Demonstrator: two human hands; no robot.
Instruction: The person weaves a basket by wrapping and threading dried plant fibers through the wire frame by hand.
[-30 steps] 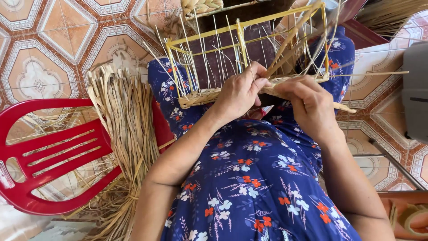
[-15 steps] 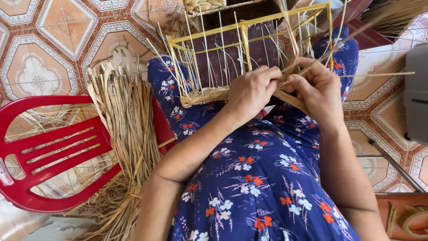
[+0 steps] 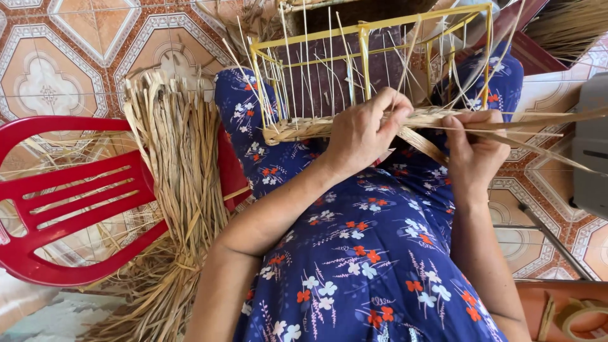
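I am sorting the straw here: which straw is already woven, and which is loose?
The woven band along the yellow frame's bottom edge, at both hands; the bundle over the red chair lies loose.

Probably a home used for craft work: patterned floor tiles (image 3: pixel 50 69), red plastic chair (image 3: pixel 69 196), big bundle of dried straw (image 3: pixel 177 190).

The left hand (image 3: pixel 364 136) covers part of the woven rim (image 3: pixel 297 130), hiding its fingertips' grip. The red chair (image 3: pixel 69 202) is cut by the left edge, the grey object (image 3: pixel 592 152) by the right. The frame's (image 3: pixel 367 28) far side is obscured.
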